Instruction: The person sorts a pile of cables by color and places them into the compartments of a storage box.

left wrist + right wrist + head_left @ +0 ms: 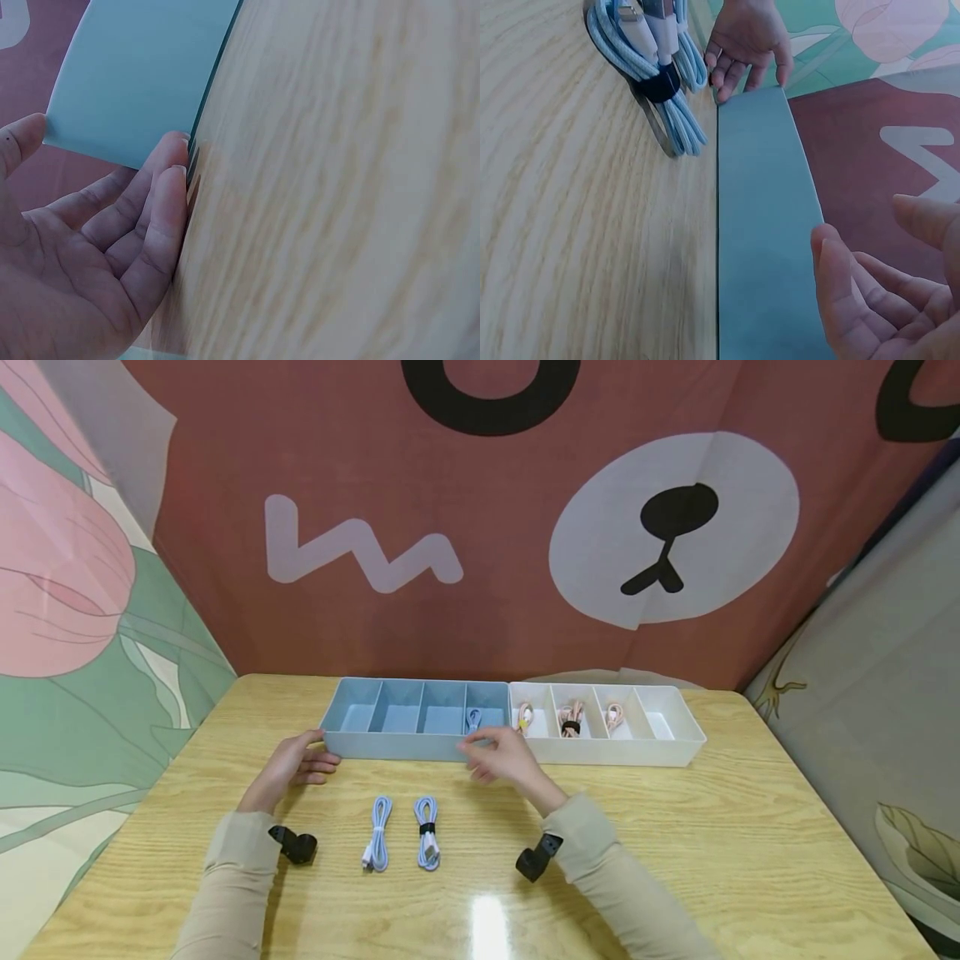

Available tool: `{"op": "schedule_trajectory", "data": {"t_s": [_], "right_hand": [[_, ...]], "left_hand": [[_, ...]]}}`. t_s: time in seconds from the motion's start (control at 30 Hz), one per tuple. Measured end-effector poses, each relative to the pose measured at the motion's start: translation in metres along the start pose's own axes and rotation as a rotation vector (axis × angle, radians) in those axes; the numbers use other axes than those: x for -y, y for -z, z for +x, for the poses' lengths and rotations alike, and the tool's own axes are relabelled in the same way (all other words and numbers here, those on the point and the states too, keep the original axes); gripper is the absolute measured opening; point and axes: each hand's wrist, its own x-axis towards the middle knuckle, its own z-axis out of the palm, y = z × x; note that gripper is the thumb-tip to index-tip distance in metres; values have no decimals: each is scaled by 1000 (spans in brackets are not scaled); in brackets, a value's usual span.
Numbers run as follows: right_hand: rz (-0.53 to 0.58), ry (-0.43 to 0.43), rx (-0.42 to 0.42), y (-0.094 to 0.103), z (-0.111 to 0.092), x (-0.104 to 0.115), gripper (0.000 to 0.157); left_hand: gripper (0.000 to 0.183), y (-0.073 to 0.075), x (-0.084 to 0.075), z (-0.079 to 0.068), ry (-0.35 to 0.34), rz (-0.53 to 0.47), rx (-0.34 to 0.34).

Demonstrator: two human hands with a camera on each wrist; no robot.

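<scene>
A blue divided storage box [393, 746] stands at the back of the table, with a blue coiled cable [473, 720] in its rightmost compartment. My left hand [292, 766] is at the box's left end; its thumb touches the upper corner and the loosely bent fingers lie low beside it. At the front rim near the right end is my right hand [501, 755], with nothing in its fingers; a fingertip meets the rim in the right wrist view. Two more blue coiled cables, one plain [379, 833] and one with a black strap [427, 832], lie on the table in front.
A white divided box [615, 752] adjoins the blue box on the right. Pink coiled cables [572, 717] lie in three of its compartments, one bound with a black strap. Behind the wooden table [675, 852] hangs a printed cloth [495, 568].
</scene>
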Motion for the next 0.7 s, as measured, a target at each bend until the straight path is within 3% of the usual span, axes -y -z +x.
{"op": "schedule_trajectory", "data": {"t_s": [0.7], "right_hand": [[-12,-36,101,-24,4,-12,35]], "left_hand": [[65,-4,-8,-7,12,10,-18]]}}
